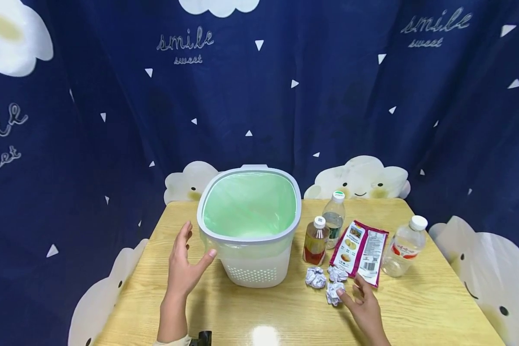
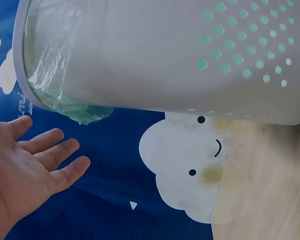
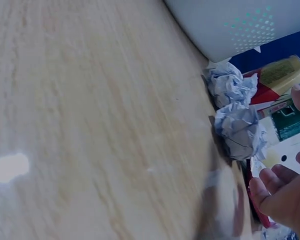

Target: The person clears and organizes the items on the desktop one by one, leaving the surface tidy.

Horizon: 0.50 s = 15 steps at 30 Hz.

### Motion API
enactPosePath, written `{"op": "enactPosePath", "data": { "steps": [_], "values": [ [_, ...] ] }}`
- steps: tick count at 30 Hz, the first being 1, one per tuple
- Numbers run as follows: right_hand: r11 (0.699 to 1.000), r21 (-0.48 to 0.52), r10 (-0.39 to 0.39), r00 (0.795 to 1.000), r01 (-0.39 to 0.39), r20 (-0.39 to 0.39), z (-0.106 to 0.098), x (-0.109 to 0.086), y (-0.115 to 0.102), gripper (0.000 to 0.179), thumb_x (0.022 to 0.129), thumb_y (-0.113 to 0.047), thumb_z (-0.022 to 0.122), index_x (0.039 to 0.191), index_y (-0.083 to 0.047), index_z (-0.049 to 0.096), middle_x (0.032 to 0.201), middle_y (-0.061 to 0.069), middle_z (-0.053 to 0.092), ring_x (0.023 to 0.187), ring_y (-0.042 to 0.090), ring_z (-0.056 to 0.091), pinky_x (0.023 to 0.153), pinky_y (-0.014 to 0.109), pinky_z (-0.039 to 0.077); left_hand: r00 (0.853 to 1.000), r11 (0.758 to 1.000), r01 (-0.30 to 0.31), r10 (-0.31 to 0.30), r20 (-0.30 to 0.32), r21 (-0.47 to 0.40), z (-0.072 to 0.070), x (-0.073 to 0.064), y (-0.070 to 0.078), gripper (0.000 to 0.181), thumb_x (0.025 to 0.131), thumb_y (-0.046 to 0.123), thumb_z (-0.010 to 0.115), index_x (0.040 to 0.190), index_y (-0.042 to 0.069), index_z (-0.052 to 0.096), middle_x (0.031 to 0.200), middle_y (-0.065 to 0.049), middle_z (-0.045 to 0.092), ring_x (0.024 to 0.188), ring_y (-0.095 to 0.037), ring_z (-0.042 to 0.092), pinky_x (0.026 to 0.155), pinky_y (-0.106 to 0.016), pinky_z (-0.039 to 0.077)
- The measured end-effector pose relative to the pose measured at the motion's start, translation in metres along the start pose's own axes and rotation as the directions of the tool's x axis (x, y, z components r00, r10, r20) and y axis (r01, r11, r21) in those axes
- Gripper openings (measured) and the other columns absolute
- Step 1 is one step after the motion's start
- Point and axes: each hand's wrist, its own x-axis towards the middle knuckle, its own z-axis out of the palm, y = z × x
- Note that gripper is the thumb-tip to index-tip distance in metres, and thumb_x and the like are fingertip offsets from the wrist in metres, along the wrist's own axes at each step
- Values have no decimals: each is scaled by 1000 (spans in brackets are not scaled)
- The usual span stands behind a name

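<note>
A wooden table (image 1: 225, 312) below, and there's the lined bin (image 1: 257, 262), upright at centre! Left hand (image 1: 188, 269) at its eight o'clock, fingers spread, thumb near the wall. Right hand (image 1: 365, 307) out at four, thumb and fingers parted, pinching nothing! Snack packet (image 1: 363, 252) flat at three o'clock, between the big clear bottle (image 1: 404, 250) and two smaller bottles (image 1: 315, 242). Smallest: three crumpled paper balls (image 1: 315, 278) at four, right thumb at the closest; contact, can't tell!
</note>
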Motion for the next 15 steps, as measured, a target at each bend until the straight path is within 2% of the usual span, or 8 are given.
{"op": "enactPosePath", "data": {
  "steps": [5,10,15],
  "values": [
    [997,43,56,997,-58,43,4,-1,4,80,82,-15,71,141,8,22,137,33,31,123,47,34,93,58,33,1000,999,-24,24,12,-24,4,4,1,86,74,22,74,146,11,27,145,-10,33,125,-35,35,94,-53,30],
    [994,74,71,996,-75,44,9,-3,4,82,80,-12,72,142,8,21,136,36,30,123,46,33,94,59,31,999,999,-42,42,21,-11,8,7,1,88,74,25,73,147,16,25,147,-8,30,126,-37,34,95,-54,30],
    [994,51,92,995,-93,33,14,-2,4,82,79,-10,73,141,7,23,134,34,34,120,43,36,94,56,33,998,998,-63,63,6,-12,10,12,1,87,74,26,72,147,20,26,146,-6,32,126,-36,34,93,-53,31]
  ]
}}
